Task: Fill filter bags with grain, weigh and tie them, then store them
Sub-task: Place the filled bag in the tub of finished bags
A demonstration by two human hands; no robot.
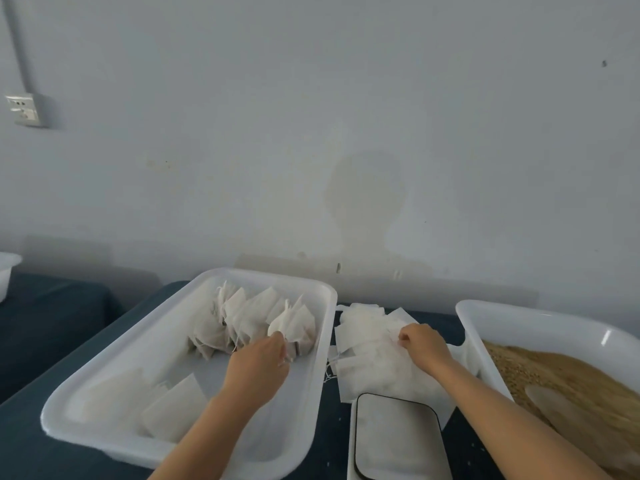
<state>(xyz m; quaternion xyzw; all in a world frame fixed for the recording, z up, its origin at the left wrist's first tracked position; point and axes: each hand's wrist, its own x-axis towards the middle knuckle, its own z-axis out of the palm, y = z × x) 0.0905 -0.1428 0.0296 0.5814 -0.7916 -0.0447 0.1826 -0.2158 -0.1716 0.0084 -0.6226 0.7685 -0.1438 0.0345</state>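
Left hand [258,362] reaches into the large white rectangular plastic tray [104,386] on the left. Its fingertips pinch a filled white filter bag [284,323] with a gathered, tied top, at the near right end of a row of similar tied filter bags [235,317] standing against one another in the far half of that tray. Whether the pinched bag rests on the tray floor or is slightly raised cannot be told. Several flat white filter bags [173,410] lie in the near left part of the same tray.

Right hand [420,342] rests on a loose pile of flat, empty white filter bags [374,362] lying on the dark blue cloth-covered table [41,445] between the two trays. Its fingers are curled and pinch the top sheet of the pile near the far side.

A white digital scale with a flat grey rounded-rectangle platform [394,434] sits just in front of the pile, touching or overlapping its near edge.

A second white plastic tray [519,317] stands on the right, holding tan grain [571,379]. A pale translucent scoop [550,400] lies partly buried in the grain.

A light grey wall [311,116] stands behind the table, with a white electrical socket [24,109] at upper left. Another white container [7,268] shows at the far left edge.
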